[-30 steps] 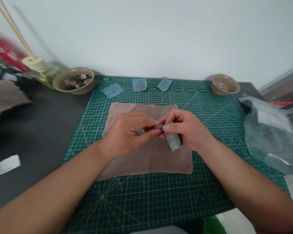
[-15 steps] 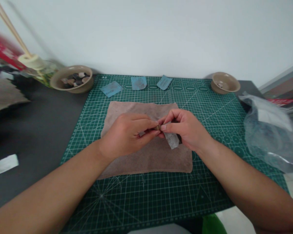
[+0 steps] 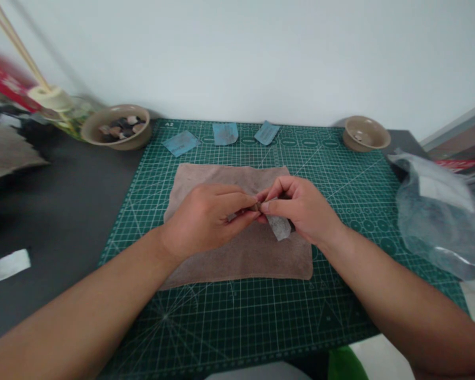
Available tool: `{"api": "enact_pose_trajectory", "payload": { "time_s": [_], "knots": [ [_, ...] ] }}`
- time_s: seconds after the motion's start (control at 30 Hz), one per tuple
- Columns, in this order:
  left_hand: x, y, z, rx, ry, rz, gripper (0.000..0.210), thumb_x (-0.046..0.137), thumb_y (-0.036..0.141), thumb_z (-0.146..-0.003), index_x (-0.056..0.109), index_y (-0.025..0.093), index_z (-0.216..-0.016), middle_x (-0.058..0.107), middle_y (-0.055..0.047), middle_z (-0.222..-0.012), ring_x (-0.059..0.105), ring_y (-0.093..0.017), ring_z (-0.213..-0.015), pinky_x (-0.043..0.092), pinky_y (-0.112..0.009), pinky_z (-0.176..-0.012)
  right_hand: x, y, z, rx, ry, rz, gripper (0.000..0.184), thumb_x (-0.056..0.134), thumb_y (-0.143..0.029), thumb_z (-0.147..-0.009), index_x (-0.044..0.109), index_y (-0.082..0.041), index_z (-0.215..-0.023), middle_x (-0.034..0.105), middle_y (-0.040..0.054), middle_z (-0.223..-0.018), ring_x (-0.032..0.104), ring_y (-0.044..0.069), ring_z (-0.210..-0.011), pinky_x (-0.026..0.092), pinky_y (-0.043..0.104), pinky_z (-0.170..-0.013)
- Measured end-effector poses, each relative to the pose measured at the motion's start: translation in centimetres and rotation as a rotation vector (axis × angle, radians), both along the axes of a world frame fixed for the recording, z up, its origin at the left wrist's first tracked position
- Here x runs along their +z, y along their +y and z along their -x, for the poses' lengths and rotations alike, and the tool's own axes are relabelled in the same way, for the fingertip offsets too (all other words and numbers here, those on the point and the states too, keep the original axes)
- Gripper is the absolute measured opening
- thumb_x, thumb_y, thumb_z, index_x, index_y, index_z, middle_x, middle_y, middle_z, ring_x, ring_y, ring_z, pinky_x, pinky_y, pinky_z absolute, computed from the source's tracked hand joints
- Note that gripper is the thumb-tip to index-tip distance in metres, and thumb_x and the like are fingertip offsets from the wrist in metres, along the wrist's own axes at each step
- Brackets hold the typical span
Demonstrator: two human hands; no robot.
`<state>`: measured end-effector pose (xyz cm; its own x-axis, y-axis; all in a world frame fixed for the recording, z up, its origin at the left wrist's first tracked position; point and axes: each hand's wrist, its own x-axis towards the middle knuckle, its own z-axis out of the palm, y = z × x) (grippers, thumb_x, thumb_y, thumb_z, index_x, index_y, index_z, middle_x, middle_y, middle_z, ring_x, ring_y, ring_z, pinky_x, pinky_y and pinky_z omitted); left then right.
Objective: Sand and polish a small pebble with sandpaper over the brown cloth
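My left hand pinches a small brown stone between thumb and fingers, above a brown cloth. Against the stone's right end, my right hand is closed on a thin, pale grey speckled sheet. One corner of that sheet hangs below the right thumb. Fingers cover most of the stone, so its full shape is hidden. The cloth lies flat on a green cutting mat.
Three blue printed squares, one of them the middle square, lie along the mat's back. A bowl of stones stands back left, another bowl back right. A clear plastic bag lies right, a reed diffuser stands left.
Both hands stay together in nearly the same place, with the stone and the grey sheet still held. Only a very slight shift of the whole view shows.
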<state>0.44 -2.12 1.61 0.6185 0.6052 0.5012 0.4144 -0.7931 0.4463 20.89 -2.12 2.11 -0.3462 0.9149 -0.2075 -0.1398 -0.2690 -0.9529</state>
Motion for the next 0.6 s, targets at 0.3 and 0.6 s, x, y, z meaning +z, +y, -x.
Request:
{"api": "enact_pose_trajectory", "payload": {
  "time_s": [0.3, 0.6],
  "knots": [
    [-0.23, -0.13, 0.05, 0.03, -0.011, 0.01, 0.007, 0.067, 0.026, -0.095, 0.07, 0.02, -0.094, 0.076, -0.004, -0.083, 0.069, -0.014, -0.069, 0.049, -0.025, -0.06, 0.24, 0.03, -0.15, 0.039, 0.002, -0.026, 0.019, 0.077, -0.011, -0.063, 0.059, -0.018, -0.063, 0.076, 0.0007, -0.08, 0.069, 0.013, -0.063, 0.057, 0.026, -0.062],
    [-0.15, -0.07, -0.01, 0.011, 0.008, 0.006, 0.006, 0.067, 0.024, -0.094, 0.07, 0.019, -0.09, 0.076, -0.003, -0.08, 0.068, -0.013, -0.067, 0.049, -0.023, -0.06, 0.12, 0.01, -0.42, 0.076, -0.183, -0.184, 0.015, 0.073, -0.01, -0.064, 0.061, -0.019, -0.062, 0.077, 0.0018, -0.084, 0.071, 0.017, -0.078, 0.055, 0.027, -0.069]
  ]
}}
